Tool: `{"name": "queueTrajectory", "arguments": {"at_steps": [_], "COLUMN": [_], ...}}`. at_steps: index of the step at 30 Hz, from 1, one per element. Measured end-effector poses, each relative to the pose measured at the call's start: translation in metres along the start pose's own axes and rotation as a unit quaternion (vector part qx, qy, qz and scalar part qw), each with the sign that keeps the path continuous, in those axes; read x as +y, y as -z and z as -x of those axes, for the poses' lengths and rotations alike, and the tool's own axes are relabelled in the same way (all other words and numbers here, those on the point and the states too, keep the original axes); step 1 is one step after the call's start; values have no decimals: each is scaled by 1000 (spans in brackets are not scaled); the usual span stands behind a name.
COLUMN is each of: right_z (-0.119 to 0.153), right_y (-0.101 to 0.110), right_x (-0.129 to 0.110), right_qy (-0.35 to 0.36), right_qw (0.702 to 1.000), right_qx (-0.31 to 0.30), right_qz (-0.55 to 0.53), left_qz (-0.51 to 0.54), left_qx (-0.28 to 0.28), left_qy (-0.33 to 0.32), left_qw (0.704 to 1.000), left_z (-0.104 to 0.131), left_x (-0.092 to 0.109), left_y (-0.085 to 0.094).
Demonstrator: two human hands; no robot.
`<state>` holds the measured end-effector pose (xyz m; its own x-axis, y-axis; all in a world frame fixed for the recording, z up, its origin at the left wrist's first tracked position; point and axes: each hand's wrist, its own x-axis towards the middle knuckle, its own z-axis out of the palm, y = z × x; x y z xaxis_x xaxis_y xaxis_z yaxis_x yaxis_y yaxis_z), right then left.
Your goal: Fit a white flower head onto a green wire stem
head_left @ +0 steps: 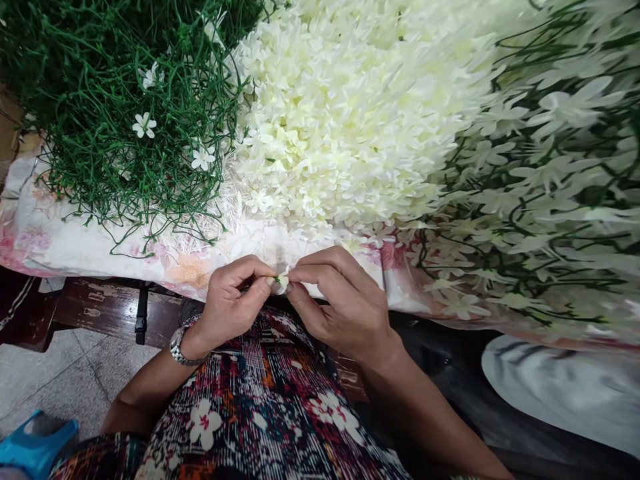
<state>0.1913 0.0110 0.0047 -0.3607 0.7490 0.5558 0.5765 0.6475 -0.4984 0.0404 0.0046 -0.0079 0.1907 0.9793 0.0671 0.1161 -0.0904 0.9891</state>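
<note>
Just in front of the table's near edge, my two hands meet at a small white artificial flower (283, 280) with a bit of green at its base. My left hand (235, 297), with a metal watch on its wrist, pinches the green part between thumb and forefinger. On the other side, my right hand (340, 303) pinches the white petals with thumb and fingertips. Fingers cover part of the flower. Beyond them lies a large heap of loose white petals (345, 127), and to its left a tangle of green plastic stems (135, 113) with a few white blooms.
White flowers on green stems (560, 193) pile up at the right. A floral cloth (115, 250) covers the table. Below it are a wooden bench or frame (110, 310) with a black strap (142, 313), a blue plastic stool (37, 443) and a pale round seat (555, 393).
</note>
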Motion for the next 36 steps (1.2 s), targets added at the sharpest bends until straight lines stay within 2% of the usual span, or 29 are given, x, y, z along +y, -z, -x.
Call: {"name": "queueTrajectory", "arguments": {"at_steps": [13, 25, 36], "right_z": [5, 4, 3], "right_y": [-12, -16, -12], "right_x": [4, 5, 9], "right_qy": [0, -4, 33], "right_qw": [1000, 1000, 998], "right_qx": [-10, -15, -54], "right_qz": [12, -8, 28], "left_qz": [-45, -73, -71], "left_qx": [9, 9, -13], "left_qy": [-57, -51, -37], "left_qw": [997, 996, 997], "left_z": [-2, -5, -6], "left_x": [-11, -8, -8], "left_y": [-2, -3, -2]}}
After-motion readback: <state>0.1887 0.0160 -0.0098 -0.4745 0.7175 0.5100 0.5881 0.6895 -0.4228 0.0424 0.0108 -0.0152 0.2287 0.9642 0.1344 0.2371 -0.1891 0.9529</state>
